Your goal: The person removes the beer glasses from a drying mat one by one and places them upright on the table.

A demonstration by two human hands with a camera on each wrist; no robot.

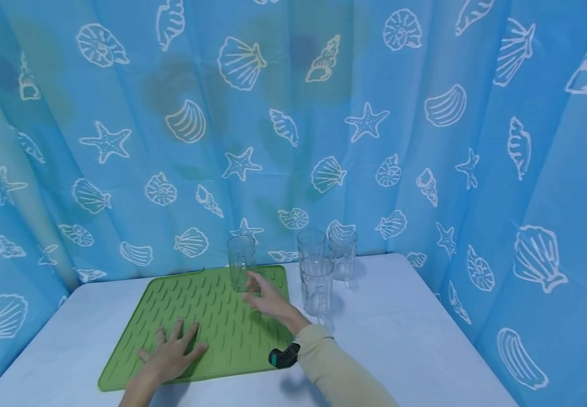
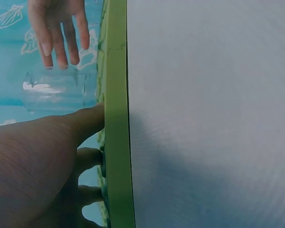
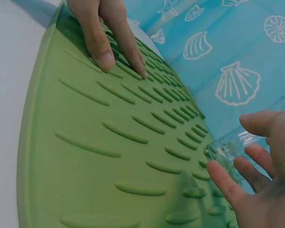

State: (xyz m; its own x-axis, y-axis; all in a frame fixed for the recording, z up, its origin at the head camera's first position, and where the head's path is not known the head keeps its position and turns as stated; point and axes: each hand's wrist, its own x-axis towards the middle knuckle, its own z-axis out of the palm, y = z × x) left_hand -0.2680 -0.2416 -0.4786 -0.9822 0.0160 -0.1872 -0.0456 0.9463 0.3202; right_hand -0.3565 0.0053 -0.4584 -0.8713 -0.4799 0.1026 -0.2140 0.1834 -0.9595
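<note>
A green ridged silicone drying mat (image 1: pixel 212 339) lies on the table. My left hand (image 1: pixel 171 353) rests on its front left part, fingers spread, fingertips pressed down on the ridges (image 3: pixel 133 128). At the back of the mat stands a clear glass mug (image 1: pixel 241 260). Beside its right side is my right hand (image 1: pixel 268 299), fingers loosely extended and apart. In the left wrist view, the right fingertips (image 2: pixel 61 61) come right up to the glass mug (image 2: pixel 52 90). From the right wrist, the thumb and fingers (image 3: pixel 228 183) look parted, with the glass partly hidden behind them.
Three more clear glasses stand right of the mat: one in front (image 1: pixel 316 288), one behind it (image 1: pixel 311 240) and one at the back right (image 1: pixel 343 257). White cloth (image 1: pixel 400 339) covers the table. A blue shell-print curtain (image 1: pixel 293 113) hangs close behind and along both sides.
</note>
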